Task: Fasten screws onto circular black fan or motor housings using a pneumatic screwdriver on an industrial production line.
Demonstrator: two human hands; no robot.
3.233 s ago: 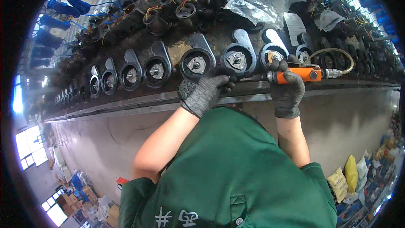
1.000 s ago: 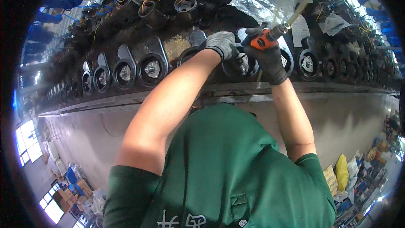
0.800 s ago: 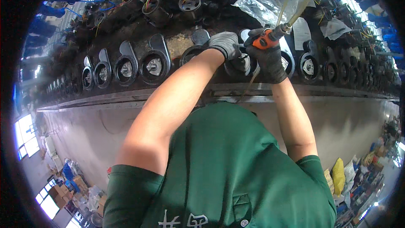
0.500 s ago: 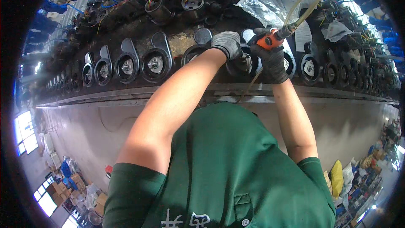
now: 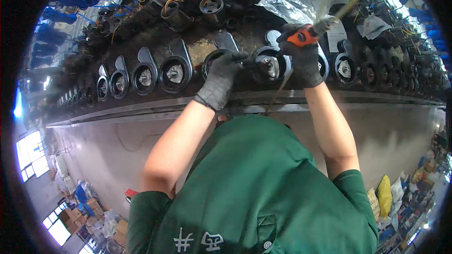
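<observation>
My left hand (image 5: 221,79), in a dark grey glove, is over a round black housing (image 5: 207,67) with a paddle-shaped tab. Its fingers are closed together at a small dark piece that I cannot make out. My right hand (image 5: 307,68), in a black glove, grips an orange air tool (image 5: 303,35) with a yellowish hose (image 5: 346,4) at its far end. A thin rod (image 5: 285,81) slants from beneath that hand toward the bench edge. Between my hands sits another round housing (image 5: 269,67), its silver centre part showing.
Similar black housings (image 5: 174,73) stand in a row along the bench, left and right. Behind them are black motor cylinders (image 5: 212,9) with coloured wires, clear plastic bags (image 5: 294,0) and a paper sheet (image 5: 335,37). A metal edge (image 5: 165,105) runs along the bench front.
My left hand has moved left and nearer to me, from the housing between my hands to the one beside it. My right hand keeps the air tool nearly in place; its hose has swung.
</observation>
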